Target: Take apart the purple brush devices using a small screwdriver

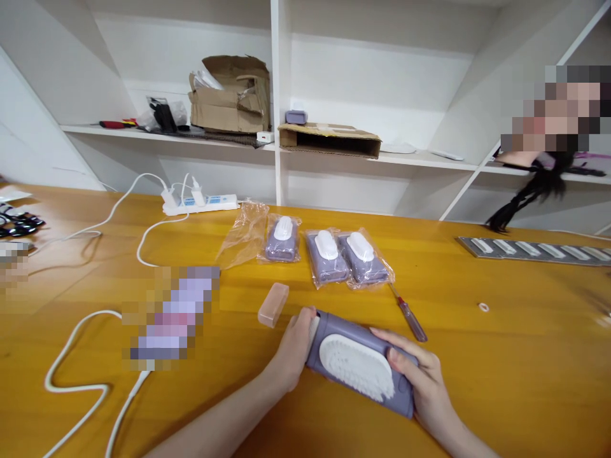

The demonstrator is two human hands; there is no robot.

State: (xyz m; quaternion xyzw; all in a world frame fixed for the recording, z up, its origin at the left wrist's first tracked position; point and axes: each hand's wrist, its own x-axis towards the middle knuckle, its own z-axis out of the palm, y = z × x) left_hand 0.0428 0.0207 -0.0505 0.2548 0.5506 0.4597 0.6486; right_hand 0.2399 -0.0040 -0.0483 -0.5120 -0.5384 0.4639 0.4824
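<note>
I hold a purple box-shaped brush point(329, 327) between both hands, its oval patch of white bristles point(356, 367) facing up towards me. My left hand point(296, 346) is closed around its left end, where a pale part shows at the fingers. My right hand point(424, 375) grips the other end, thumb and fingers along the top edge. Just beyond my left hand lies a translucent pinkish cover point(273, 305). Three similar purple pieces with white tops, in clear bags, lie further back: one on its own point(281, 242), two side by side point(329, 257) point(365, 259).
A screwdriver point(411, 320) and a small ring point(484, 306) lie to the right. On the left are a phone point(174, 315), white cables and a power strip point(210, 203). Behind stand shelves with cardboard boxes point(229, 102). A person point(558, 117) is at the upper right, near a grey strip point(539, 250).
</note>
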